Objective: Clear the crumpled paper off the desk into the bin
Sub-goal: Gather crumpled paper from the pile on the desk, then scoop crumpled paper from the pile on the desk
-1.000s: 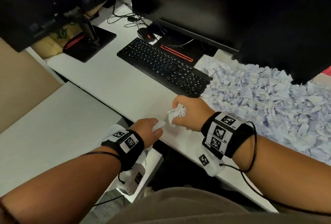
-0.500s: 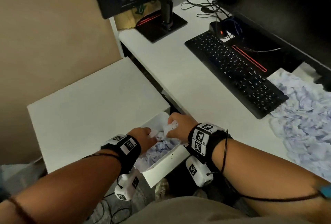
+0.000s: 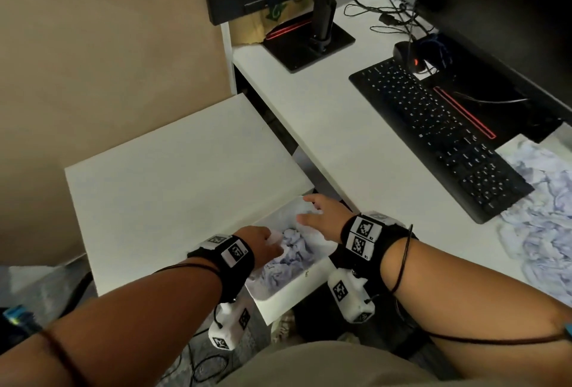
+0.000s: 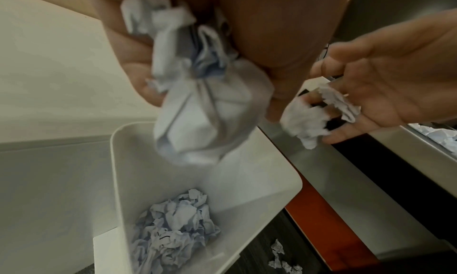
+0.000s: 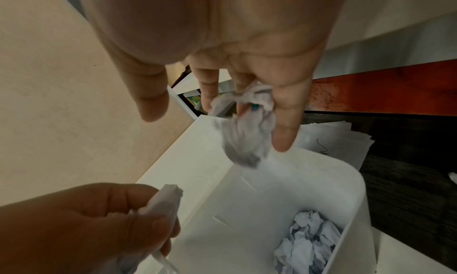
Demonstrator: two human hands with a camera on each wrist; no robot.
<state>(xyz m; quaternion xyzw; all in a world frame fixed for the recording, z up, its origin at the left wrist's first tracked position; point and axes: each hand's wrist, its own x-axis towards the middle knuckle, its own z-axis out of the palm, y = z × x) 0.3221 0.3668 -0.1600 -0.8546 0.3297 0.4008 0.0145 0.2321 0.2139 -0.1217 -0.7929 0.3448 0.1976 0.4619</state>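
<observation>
Left hand [image 4: 173, 49] has its fingers wrapped around a paper ball [image 4: 207, 110] right over the bin [image 4: 249, 192]; right hand [image 5: 222, 49] beside it is spread, a smaller wad [image 5: 245, 139] at its fingertips.

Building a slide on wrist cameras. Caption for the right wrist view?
Right hand opens, letting a paper ball drop toward the white bin; left hand holds another.
</observation>
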